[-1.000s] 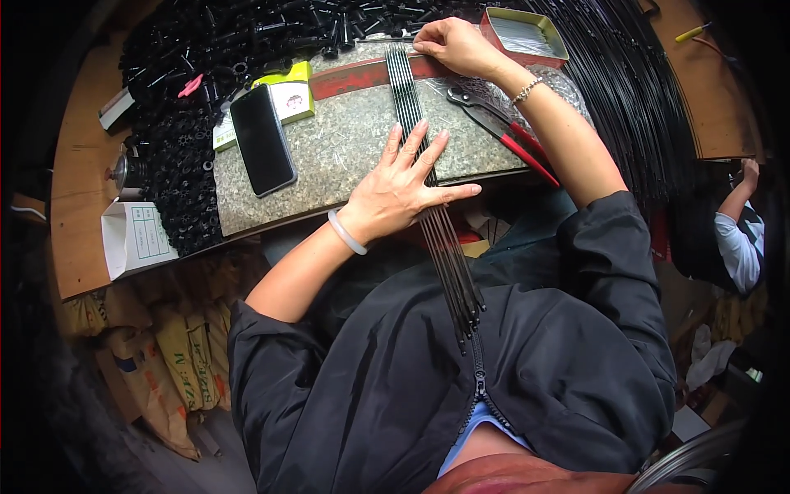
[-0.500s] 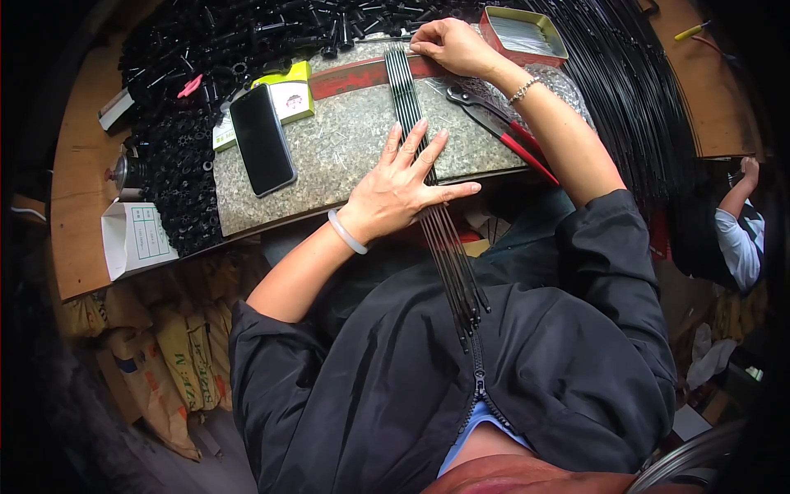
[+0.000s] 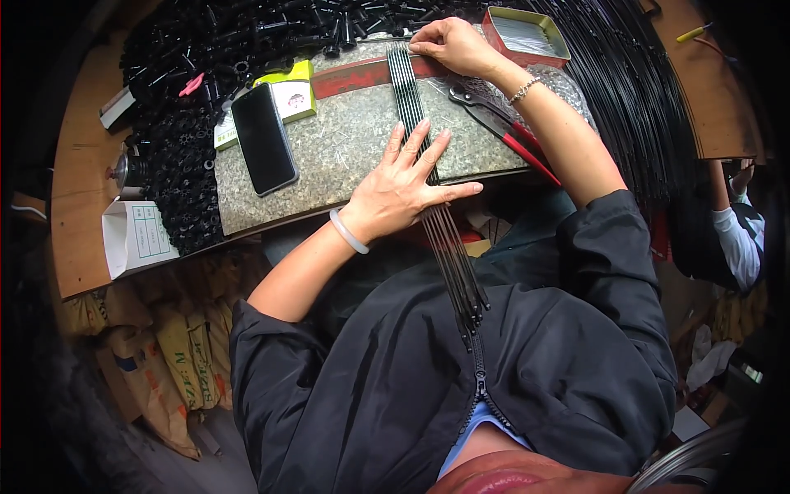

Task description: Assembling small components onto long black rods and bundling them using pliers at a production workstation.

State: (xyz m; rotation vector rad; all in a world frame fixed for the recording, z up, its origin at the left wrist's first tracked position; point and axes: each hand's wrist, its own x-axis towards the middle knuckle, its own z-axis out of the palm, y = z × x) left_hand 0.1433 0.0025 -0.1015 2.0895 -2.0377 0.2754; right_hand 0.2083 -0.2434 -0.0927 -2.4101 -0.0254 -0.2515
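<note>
A flat row of several thin black rods (image 3: pixel 406 86) runs from the stone slab (image 3: pixel 329 169) over its near edge toward my jacket. My left hand (image 3: pixel 395 188) lies across them with its fingers spread, pressing them down near that edge. At the far ends of the rods, my right hand (image 3: pixel 457 48) has thumb and fingers pinched together just to their right. What sits in that pinch is too small to make out. A worn red bar (image 3: pixel 354 76) lies crosswise on the slab, under the rods. Red-handled cutters (image 3: pixel 512 136) rest beneath my right forearm.
A dark phone (image 3: pixel 263 140) leans on a yellow-green box (image 3: pixel 299 95). Right of my right hand stands a tin (image 3: pixel 527 37) of thin wires, beside many long black rods (image 3: pixel 629 90). Small black parts (image 3: pixel 181 160) cover the left side, near a white carton (image 3: pixel 136 239).
Both my hands hold nearly the same places on and beside the rods. At the far right, another person's arm has shifted.
</note>
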